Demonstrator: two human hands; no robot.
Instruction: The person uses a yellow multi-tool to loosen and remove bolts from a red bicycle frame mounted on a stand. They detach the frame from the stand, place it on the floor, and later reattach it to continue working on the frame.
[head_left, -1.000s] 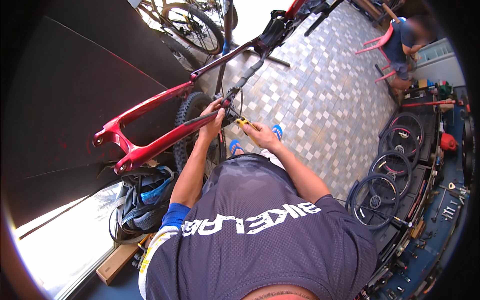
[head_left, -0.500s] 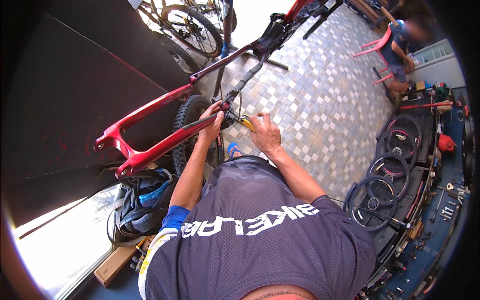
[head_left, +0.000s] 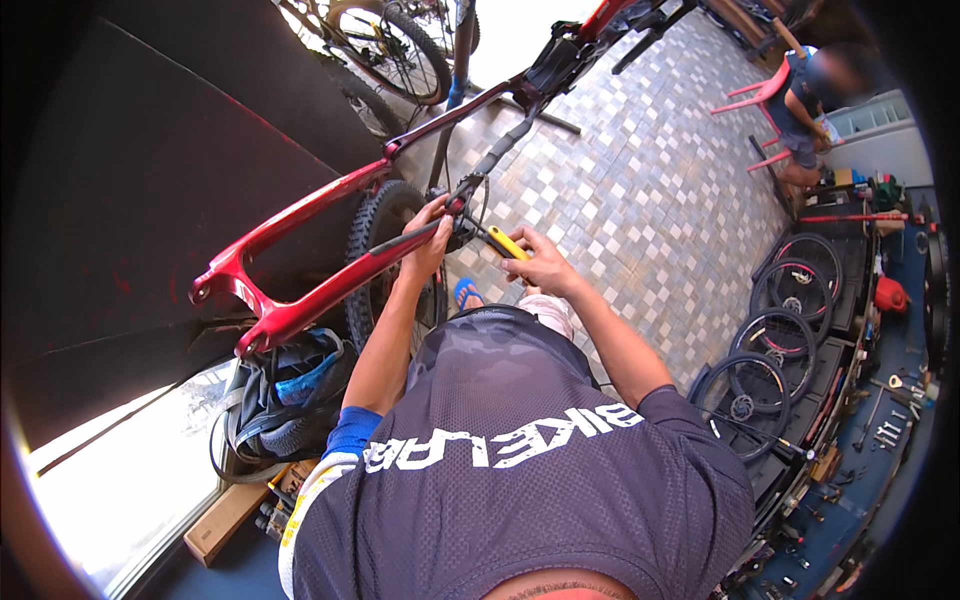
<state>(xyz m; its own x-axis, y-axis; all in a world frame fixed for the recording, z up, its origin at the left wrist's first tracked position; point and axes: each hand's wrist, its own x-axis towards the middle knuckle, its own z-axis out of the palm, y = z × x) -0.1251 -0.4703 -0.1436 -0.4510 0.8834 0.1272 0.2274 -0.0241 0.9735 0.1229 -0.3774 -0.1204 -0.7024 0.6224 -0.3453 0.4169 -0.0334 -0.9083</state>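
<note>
A glossy red bicycle frame section [head_left: 335, 293] slants across the left side, with two forked arms at its near end. My left hand [head_left: 428, 246] is wrapped round its far end, beside a dark pivot area with a chainring [head_left: 465, 192] just beyond. In my right hand [head_left: 545, 267] is a hand tool with a yellow-and-black handle [head_left: 507, 242]. Its thin dark shaft points up and left toward the pivot. Whether the tip touches the frame I cannot tell. A dark wrapped tube [head_left: 505, 147] runs on from the pivot toward the upper middle.
A knobby tyre [head_left: 365, 240] stands under the frame, and a dark bag [head_left: 290, 390] lies at lower left. Several wheels [head_left: 745, 400] lean by a tool bench [head_left: 860, 470] on the right. A person [head_left: 800, 105] sits on a red chair at upper right. Other bikes [head_left: 400, 50] stand behind.
My right hand has turned and shifted slightly right and down, so more of the yellow handle shows. My left hand keeps its hold on the frame.
</note>
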